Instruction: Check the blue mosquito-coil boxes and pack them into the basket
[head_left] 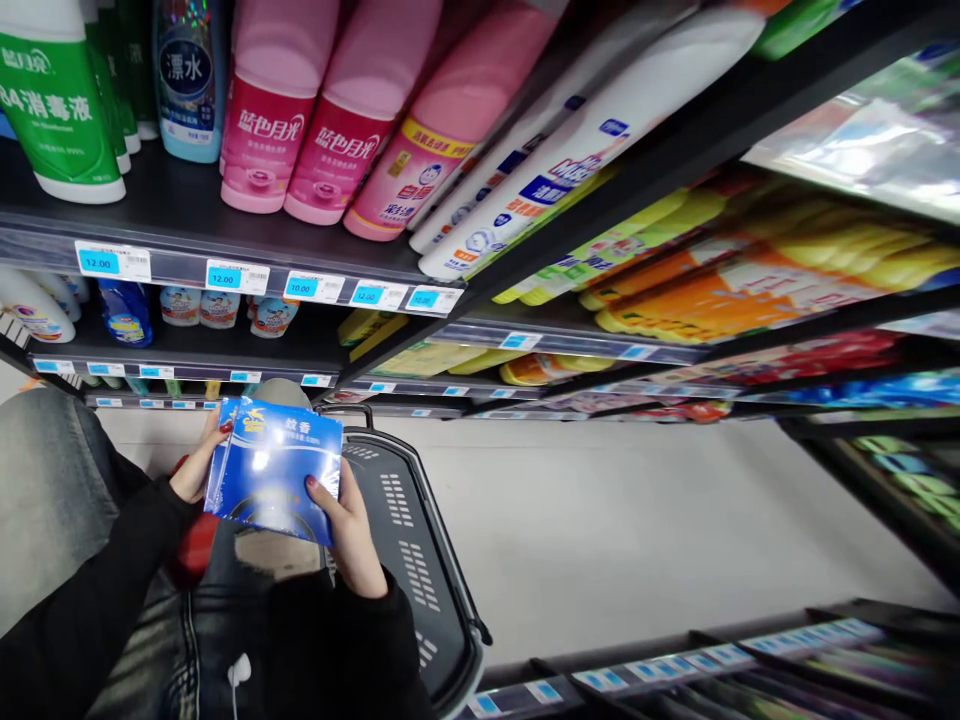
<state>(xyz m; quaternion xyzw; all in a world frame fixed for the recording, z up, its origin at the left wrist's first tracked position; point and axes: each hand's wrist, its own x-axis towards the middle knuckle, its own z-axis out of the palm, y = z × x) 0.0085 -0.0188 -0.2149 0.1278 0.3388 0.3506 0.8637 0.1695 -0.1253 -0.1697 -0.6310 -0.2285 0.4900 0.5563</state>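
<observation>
A flat blue box of mosquito coils (274,475), shiny with wrapping, is held tilted above my lap. My left hand (199,462) grips its left edge, thumb on the front corner. My right hand (351,525) clasps the right edge, with the thumb pressed on the front face and the other fingers hidden behind. Just beyond my right hand, a dark grey shopping basket (397,510) with slotted walls stands on the floor. Something red (193,550), partly covered by my left arm, shows near my lap.
Shelves ahead carry a green disinfectant bottle (60,110), pink bottles (270,110) and white spray bottles (525,190) above price tags (315,286). Yellow and orange packs (690,300) fill shelves to the right. Pale floor (600,520) runs between these and another shelf (675,665). A white earphone (239,670) dangles at my front.
</observation>
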